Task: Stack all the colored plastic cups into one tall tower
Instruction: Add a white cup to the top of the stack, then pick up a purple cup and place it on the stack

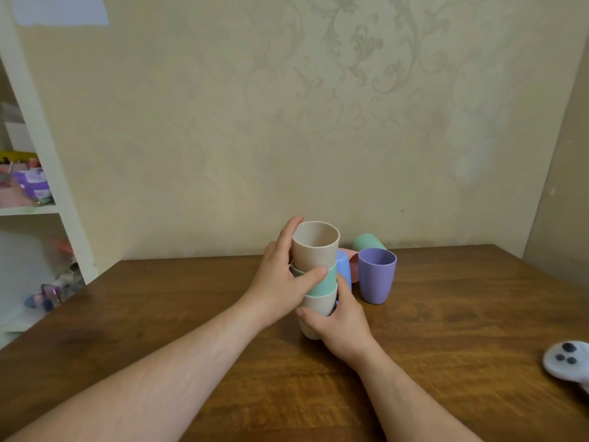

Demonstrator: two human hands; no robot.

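Note:
A nested stack of cups stands in the middle of the wooden table (pixel 159 314): a beige cup (pixel 316 247) on top, a green cup (pixel 325 282) under it, another beige cup (pixel 318 306) below. My left hand (pixel 283 282) grips the upper part of the stack, thumb across the green cup. My right hand (pixel 338 323) holds the stack's bottom. Behind the stack are a blue cup (pixel 344 266), a pink cup (pixel 352 260) lying down, and a green cup (pixel 366 242) on its side. A purple cup (pixel 377 277) stands upright to the right.
A white game controller (pixel 567 362) lies at the table's right edge. A white shelf unit (pixel 41 173) with clutter stands to the left. The wall runs close behind the cups.

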